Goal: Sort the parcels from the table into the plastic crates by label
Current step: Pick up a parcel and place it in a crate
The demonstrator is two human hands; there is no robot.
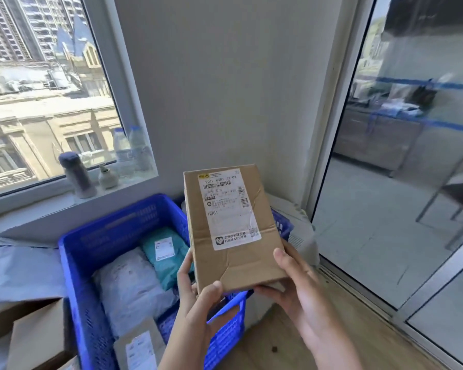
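Cardboard parcel [233,252] is held upright between both hands, its white label [228,206] turned toward the camera. Its lower left corner is pinched by the left hand [195,303], thumb in front, fingers curled behind. Its lower right edge is gripped by the right hand [300,292], fingers curled beneath. Just beyond the left fingers a blue crate [110,231] is seen, with a teal parcel [166,263] and a white parcel [134,287] inside.

Bright daylight from window [46,84], wide-angle edge distortion
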